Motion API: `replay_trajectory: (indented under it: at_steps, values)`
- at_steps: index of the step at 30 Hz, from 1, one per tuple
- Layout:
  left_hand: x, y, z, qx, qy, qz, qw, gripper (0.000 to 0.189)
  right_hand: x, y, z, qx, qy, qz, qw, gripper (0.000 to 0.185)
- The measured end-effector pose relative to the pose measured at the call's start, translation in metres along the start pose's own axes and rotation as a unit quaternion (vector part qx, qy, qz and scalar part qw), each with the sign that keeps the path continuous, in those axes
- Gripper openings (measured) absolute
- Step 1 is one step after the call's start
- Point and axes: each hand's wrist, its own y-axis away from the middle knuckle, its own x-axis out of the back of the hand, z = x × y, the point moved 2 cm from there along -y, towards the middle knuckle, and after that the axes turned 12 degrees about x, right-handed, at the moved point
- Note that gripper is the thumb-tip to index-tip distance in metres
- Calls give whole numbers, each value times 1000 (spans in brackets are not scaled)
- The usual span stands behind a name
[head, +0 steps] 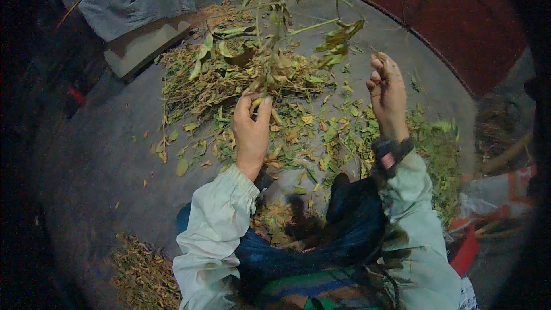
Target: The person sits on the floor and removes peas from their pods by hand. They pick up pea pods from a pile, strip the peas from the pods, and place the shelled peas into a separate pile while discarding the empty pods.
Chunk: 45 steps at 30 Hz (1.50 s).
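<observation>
My left hand (253,135) pinches the lower stem of an uprooted leafy plant (275,38), its branches spreading away from me. Some of the plant's leaves are green, others yellowed and curled. To the right, my right hand (389,99) is raised with its fingers curled together. A small brownish bit shows at those fingertips; whether it is held there is too blurred to tell. Beyond my left hand lies a heap of dried stalks (193,82) on the floor. Loose green and yellow leaves (305,133) are scattered between and below my hands.
A grey cloth (142,0) drapes over a pale block (146,47) at the upper left. A dark red panel (447,21) borders the floor at upper right. More plant matter lies in a pile (144,271) at lower left and a greener pile (439,163) beside my right arm.
</observation>
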Motion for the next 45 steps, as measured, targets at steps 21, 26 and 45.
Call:
replay_trajectory:
  at_steps: [21,26,45]
  values:
    - [-22,16,-1,35,51,-185,981,21,-98,30,10,344,473,-317,747,9]
    - [-13,7,-6,167,227,-242,929,17,-84,23,11,230,458,-253,821,15]
    - [-14,18,-21,317,422,-321,786,18,-90,59,34,214,471,-485,705,17]
